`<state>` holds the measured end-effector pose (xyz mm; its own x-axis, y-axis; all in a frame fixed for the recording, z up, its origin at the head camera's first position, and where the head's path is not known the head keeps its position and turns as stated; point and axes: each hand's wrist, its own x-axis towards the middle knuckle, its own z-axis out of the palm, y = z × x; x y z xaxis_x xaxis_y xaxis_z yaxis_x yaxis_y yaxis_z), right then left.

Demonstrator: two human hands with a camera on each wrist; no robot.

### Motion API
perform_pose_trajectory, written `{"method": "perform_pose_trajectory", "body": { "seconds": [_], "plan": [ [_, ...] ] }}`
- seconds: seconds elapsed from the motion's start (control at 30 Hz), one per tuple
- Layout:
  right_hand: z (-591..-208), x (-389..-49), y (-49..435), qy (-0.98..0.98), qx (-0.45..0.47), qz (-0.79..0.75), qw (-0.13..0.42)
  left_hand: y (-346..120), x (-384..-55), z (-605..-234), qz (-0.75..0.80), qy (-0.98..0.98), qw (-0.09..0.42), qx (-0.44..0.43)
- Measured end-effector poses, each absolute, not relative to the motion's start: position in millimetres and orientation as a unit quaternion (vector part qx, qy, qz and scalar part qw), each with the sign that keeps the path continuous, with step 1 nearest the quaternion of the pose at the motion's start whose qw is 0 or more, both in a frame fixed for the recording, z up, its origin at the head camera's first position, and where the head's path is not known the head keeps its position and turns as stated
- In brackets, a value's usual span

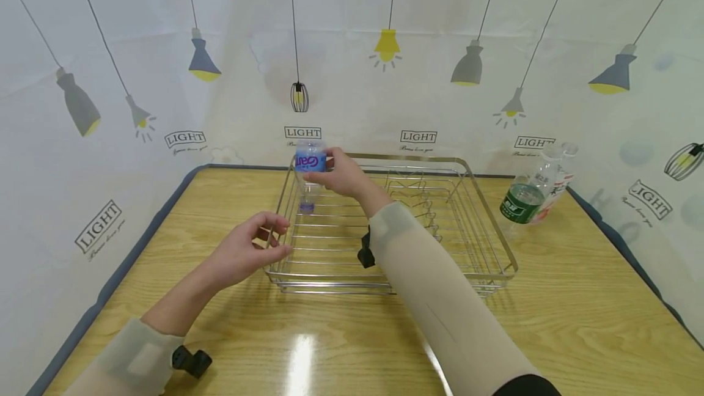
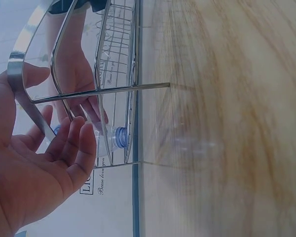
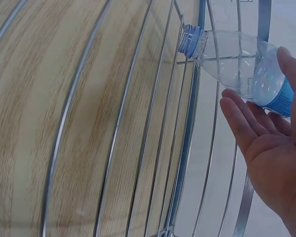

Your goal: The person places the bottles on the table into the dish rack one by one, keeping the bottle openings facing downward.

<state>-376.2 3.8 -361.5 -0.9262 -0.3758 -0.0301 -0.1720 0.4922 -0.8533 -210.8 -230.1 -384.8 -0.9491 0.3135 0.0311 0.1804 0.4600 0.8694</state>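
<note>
A clear plastic bottle (image 1: pixel 310 161) with a blue label stands upside down, cap lowest, in the far left corner of a metal wire dish rack (image 1: pixel 352 275). My right hand (image 1: pixel 342 174) holds it around the label, thumb on one side and fingers on the other. In the right wrist view the bottle's neck (image 3: pixel 207 47) points toward the rack's wires. My left hand (image 1: pixel 247 246) is at the rack's left side, its fingers loosely bent and apart from the thumb. The left wrist view shows the rim (image 2: pixel 17 74) passing between that thumb and the fingers.
Two more clear bottles stand on the wooden table (image 1: pixel 583 298) right of the rack: one with a green label (image 1: pixel 521 202), and one with a white-and-red label (image 1: pixel 558 185) behind it. A lamp-patterned curtain (image 1: pixel 352 90) hangs along the table's back and sides.
</note>
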Motion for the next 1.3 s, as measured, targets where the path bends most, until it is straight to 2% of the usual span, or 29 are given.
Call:
{"method": "perform_pose_trajectory", "body": {
  "seconds": [0.67, 1.3],
  "plan": [
    [-360.5, -376.7, 6.9, 0.839, -0.148, -0.501, 0.151, -229.0, -210.1, -384.0, 0.501, 0.852, 0.070, 0.137],
    [-363.3, -379.3, 8.4, 0.851, -0.149, -0.483, 0.140, -229.2, -209.4, -385.0, 0.499, 0.852, 0.069, 0.138]
  ]
}}
